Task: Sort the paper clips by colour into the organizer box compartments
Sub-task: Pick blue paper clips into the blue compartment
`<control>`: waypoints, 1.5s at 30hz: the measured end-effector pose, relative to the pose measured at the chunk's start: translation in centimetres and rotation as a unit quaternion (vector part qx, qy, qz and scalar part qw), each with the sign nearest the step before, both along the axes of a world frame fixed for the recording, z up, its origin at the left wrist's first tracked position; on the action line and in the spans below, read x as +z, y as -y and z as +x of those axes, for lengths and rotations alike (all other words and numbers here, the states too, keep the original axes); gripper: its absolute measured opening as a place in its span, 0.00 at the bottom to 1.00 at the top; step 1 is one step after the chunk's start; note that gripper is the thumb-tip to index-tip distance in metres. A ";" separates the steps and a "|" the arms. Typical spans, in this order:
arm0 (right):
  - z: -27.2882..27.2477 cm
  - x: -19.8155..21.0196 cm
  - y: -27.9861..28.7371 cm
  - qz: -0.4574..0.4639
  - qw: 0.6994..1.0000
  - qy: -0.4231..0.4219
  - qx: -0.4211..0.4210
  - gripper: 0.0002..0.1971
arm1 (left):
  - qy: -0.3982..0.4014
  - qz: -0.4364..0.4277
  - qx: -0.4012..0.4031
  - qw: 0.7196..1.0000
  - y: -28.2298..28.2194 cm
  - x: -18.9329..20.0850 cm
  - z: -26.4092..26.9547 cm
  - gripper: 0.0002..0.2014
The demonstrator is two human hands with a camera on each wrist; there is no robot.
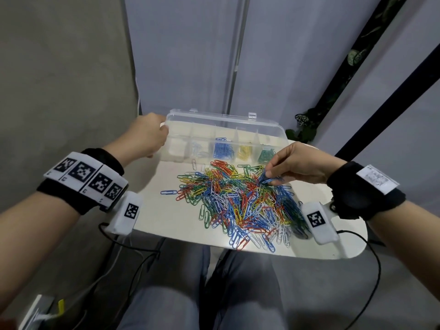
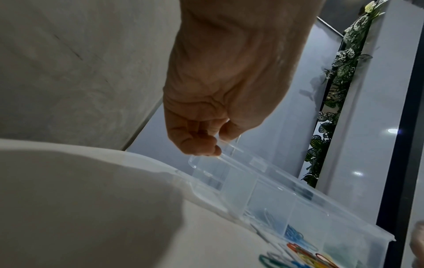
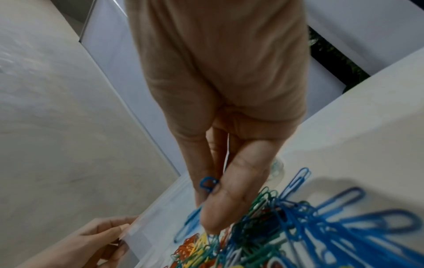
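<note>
A clear organizer box (image 1: 273, 129) stands open at the table's far side, with white, blue (image 1: 222, 150), yellow (image 1: 242, 152) and green (image 1: 265, 156) clips in separate compartments. My left hand (image 1: 147, 136) grips the box's left end (image 2: 206, 163). A mixed heap of coloured paper clips (image 1: 238, 203) lies in front of the box. My right hand (image 1: 288, 165) pinches several blue clips (image 1: 269, 178) at the heap's far right; in the right wrist view the blue clips (image 3: 207, 184) sit between thumb and fingers.
The small white table (image 1: 166, 215) ends just in front of my knees. A lone blue clip (image 1: 168, 192) lies left of the heap. Cables (image 1: 133, 265) hang off both wrists. A plant (image 1: 304, 129) stands behind the box's right end.
</note>
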State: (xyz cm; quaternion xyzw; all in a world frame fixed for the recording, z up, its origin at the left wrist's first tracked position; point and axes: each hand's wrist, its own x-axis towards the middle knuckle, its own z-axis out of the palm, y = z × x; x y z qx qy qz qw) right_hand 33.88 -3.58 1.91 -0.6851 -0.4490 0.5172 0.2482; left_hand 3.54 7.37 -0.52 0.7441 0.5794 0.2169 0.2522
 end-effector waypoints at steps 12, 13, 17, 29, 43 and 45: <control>-1.1 0.6 -0.4 0.031 0.999 -0.011 0.002 0.03 | -0.008 -0.003 -0.001 1.000 -0.1 0.0 0.0 0.16; -1.3 1.0 -0.5 0.038 0.999 -0.013 0.005 0.04 | -0.010 -0.003 0.000 1.000 -0.1 0.0 0.0 0.17; -2.4 3.3 -1.9 0.077 0.996 -0.045 -0.001 0.04 | -0.021 0.003 0.000 1.000 -0.3 -0.1 0.0 0.17; -7.1 3.6 -8.6 0.105 0.990 0.076 -0.054 0.10 | -0.040 0.026 -0.016 0.999 -0.6 -0.4 -0.2 0.16; -2.7 4.3 -5.0 0.201 0.954 0.220 -0.010 0.08 | -0.128 0.091 0.002 0.988 -1.2 -0.3 -0.2 0.15; -0.4 3.7 -2.9 0.198 0.938 0.283 0.001 0.09 | -0.099 0.145 -0.005 0.985 -0.9 0.3 0.2 0.19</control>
